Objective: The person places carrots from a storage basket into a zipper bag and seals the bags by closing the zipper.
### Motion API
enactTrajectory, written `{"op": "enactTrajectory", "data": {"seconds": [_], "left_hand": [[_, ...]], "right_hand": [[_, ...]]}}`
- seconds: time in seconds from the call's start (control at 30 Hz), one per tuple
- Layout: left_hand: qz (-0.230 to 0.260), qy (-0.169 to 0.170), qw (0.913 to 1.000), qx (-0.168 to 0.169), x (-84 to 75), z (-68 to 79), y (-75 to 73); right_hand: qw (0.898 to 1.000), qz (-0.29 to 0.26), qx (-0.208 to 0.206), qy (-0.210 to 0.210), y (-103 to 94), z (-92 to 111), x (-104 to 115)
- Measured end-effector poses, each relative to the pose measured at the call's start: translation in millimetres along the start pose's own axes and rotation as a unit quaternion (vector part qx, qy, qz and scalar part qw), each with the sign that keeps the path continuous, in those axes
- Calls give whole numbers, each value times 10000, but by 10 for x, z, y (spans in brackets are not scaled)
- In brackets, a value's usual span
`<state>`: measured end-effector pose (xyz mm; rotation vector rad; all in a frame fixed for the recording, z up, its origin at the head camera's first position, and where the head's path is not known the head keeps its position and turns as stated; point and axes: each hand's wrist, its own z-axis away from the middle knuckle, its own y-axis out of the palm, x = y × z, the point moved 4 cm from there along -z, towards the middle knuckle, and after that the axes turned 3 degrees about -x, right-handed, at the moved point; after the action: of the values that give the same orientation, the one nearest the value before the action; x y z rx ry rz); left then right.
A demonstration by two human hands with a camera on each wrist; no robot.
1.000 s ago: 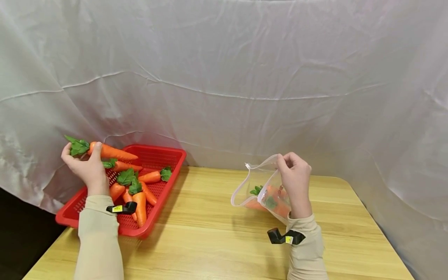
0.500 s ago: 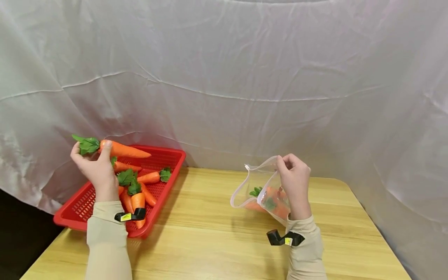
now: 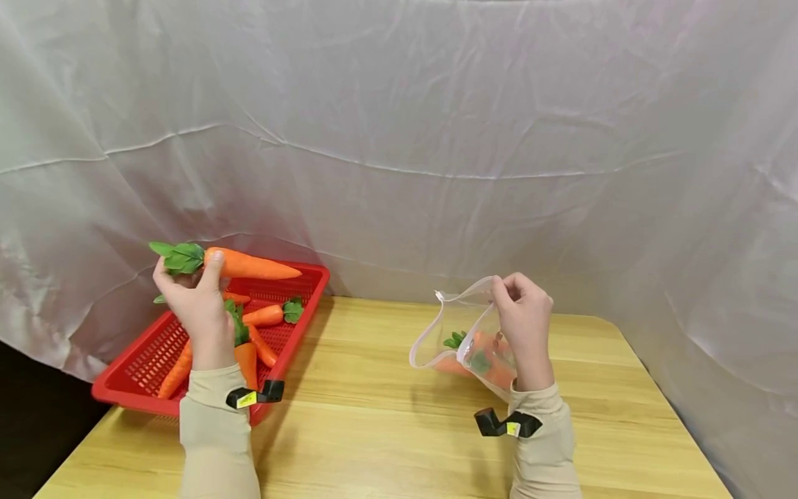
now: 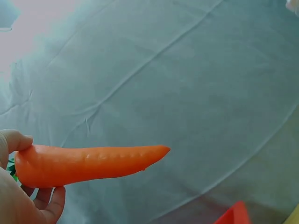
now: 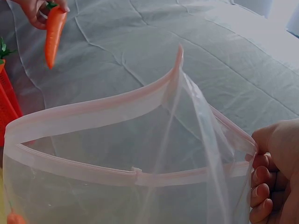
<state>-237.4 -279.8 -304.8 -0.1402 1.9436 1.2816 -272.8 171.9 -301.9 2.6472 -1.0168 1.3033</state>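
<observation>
My left hand [image 3: 198, 305] grips an orange carrot [image 3: 252, 265] by its thick leafy end, above the red basket. In the left wrist view, thumb and fingers pinch that carrot [image 4: 93, 163], its tip pointing right. At the right, my right hand [image 3: 525, 322] pinches the rim of a clear zip bag [image 3: 430, 344] with a pale pink edge. The bag's mouth gapes open toward the left, and carrots with green leaves [image 3: 489, 357] show through its plastic. The right wrist view shows the bag's pink zip strip [image 5: 93, 109] spread wide beside the curled fingers [image 5: 261, 191].
The red basket [image 3: 305, 305] stands tilted at the table's left edge with several carrots [image 3: 264, 316] inside. Under everything is a light wooden table [image 3: 355, 402]. A grey cloth [image 3: 399, 138] hangs behind it and down the right side.
The left hand has moved to the right with the carrot, which now reaches near the basket's right rim. The right hand and bag have stayed almost still.
</observation>
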Motion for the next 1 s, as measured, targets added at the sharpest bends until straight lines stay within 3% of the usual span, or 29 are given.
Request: {"op": "enactTrajectory", "data": {"seconds": [0.37, 0.73, 1.0], "left_hand": [[257, -160, 9988, 374, 105, 323, 143], [149, -291, 9968, 729, 270, 598, 345], [148, -640, 9920, 1078, 444, 855, 534]], "right_hand": [[10000, 38, 7, -11, 2, 0, 11], [10000, -43, -8, -1, 9, 4, 10], [9999, 15, 92, -57, 25, 12, 36]]}}
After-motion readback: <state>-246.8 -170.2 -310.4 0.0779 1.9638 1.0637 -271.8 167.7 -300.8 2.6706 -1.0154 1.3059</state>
